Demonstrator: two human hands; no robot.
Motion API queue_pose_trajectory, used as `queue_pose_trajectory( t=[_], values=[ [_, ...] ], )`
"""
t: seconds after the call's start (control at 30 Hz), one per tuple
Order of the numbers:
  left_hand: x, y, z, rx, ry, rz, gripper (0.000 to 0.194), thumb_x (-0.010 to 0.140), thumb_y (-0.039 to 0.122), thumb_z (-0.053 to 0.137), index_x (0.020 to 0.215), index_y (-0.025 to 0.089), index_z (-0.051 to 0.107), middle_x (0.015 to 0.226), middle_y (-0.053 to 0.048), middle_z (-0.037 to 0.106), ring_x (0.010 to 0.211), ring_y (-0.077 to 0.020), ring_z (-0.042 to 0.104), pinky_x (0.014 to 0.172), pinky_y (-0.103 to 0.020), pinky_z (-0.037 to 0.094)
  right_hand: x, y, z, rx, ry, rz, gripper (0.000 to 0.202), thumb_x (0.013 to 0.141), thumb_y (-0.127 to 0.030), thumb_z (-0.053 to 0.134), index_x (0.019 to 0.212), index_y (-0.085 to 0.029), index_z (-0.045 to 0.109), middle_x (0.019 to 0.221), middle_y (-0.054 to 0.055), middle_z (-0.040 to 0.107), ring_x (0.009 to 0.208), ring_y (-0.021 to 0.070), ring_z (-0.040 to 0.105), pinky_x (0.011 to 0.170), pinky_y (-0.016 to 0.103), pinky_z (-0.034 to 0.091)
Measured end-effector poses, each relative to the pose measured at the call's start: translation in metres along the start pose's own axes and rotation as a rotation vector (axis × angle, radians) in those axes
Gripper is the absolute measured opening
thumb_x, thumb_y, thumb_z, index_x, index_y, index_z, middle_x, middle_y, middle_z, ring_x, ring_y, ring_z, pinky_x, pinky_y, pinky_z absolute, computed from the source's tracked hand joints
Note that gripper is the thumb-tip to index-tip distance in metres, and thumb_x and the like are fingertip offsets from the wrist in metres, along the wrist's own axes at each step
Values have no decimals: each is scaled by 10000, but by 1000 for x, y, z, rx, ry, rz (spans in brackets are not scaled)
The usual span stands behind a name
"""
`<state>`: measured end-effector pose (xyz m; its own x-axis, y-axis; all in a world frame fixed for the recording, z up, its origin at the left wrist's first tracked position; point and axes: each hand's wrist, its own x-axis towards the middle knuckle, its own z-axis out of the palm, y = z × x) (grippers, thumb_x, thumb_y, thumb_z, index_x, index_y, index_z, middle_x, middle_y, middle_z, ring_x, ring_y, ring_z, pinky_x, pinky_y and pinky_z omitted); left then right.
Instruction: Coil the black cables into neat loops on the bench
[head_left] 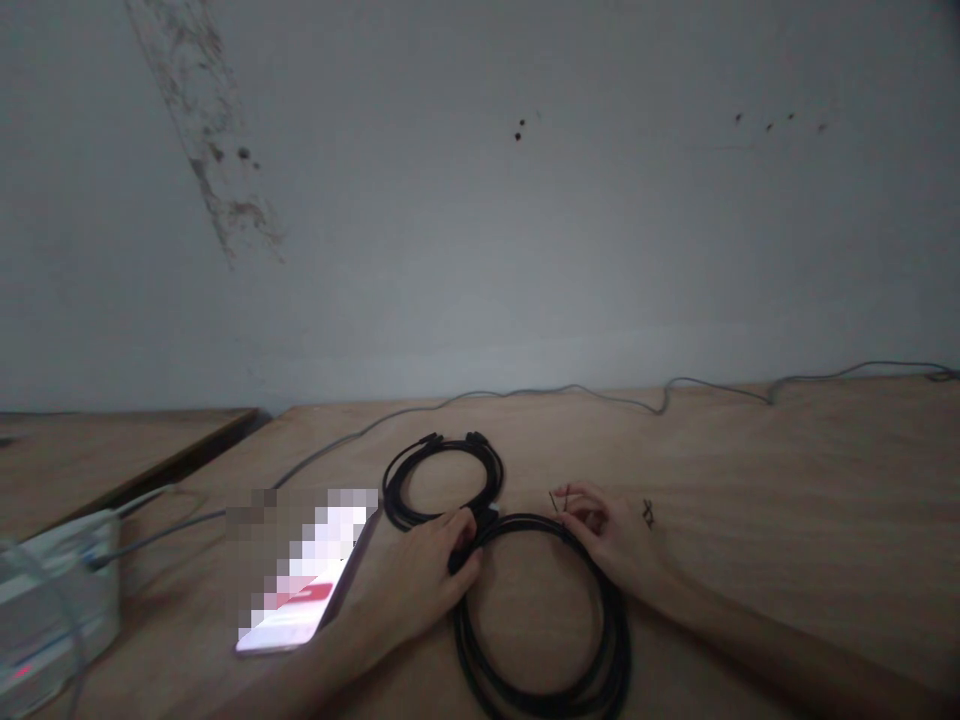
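A large coil of black cable lies on the wooden table in front of me. My left hand is closed on the coil's upper left side, around what looks like a dark plug end. Above the coil's upper right edge, my right hand pinches a thin black twist tie between thumb and fingertips. More black twist ties lie in a small tangle just right of that hand. A smaller coil of black cable, with its connectors at the top, rests beyond my left hand.
Left of my left forearm lies a phone or tablet with a lit screen, partly blurred out. A white box with cables stands at the far left. A grey cable runs along the table's back edge by the wall.
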<state>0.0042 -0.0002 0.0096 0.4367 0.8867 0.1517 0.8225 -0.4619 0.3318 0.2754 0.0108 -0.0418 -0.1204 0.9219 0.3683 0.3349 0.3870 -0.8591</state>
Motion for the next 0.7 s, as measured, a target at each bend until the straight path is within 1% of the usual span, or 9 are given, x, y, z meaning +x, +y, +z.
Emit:
queue_pose_trajectory(
  t=[0.07,0.13,0.2,0.3,0.43,0.6,0.7],
  values=[
    [-1,-1,0,-7,10,5,128,902,338,530,940,220,566,923,-40,669,837,-240,613,706,-329,404,1,-3,-1,98,-48,36,244,938,-442,623,956,-214,707,870,46,741,817,217,700,731,307,546],
    [-1,-3,1,-10,11,10,133,911,347,528,940,223,566,922,-35,668,835,-236,613,702,-323,403,3,-5,-1,163,-61,53,282,917,-474,649,859,-203,700,842,43,727,810,214,689,722,302,540],
    [-1,-5,2,-11,8,19,135,917,351,524,939,224,563,919,-31,665,825,-230,612,696,-319,401,3,-6,-2,182,-67,60,310,904,-495,661,820,-198,691,817,41,713,790,207,678,709,298,536],
    [-1,-6,2,-13,12,28,128,919,347,523,940,225,558,907,-24,659,809,-222,606,697,-316,403,4,-5,-5,178,-81,54,302,898,-488,666,816,-198,686,833,46,709,809,203,675,733,303,537],
    [-1,-3,-1,-9,5,24,130,921,343,514,940,223,561,928,-39,666,839,-231,609,714,-319,414,5,3,-10,211,-120,23,279,894,-470,671,825,-200,669,849,43,704,824,200,668,756,311,535],
    [0,0,-2,-18,-12,12,127,912,337,517,931,220,562,949,-50,676,850,-240,619,709,-319,419,5,3,-13,192,-141,16,316,927,-498,634,840,-195,653,810,25,657,764,179,615,667,278,489],
    [0,-2,-1,-18,5,20,119,906,333,533,937,222,565,924,-37,670,832,-235,615,701,-315,416,4,-2,-13,235,-193,83,265,919,-457,635,865,-198,631,736,-7,616,629,138,557,553,237,424]
  ],
)
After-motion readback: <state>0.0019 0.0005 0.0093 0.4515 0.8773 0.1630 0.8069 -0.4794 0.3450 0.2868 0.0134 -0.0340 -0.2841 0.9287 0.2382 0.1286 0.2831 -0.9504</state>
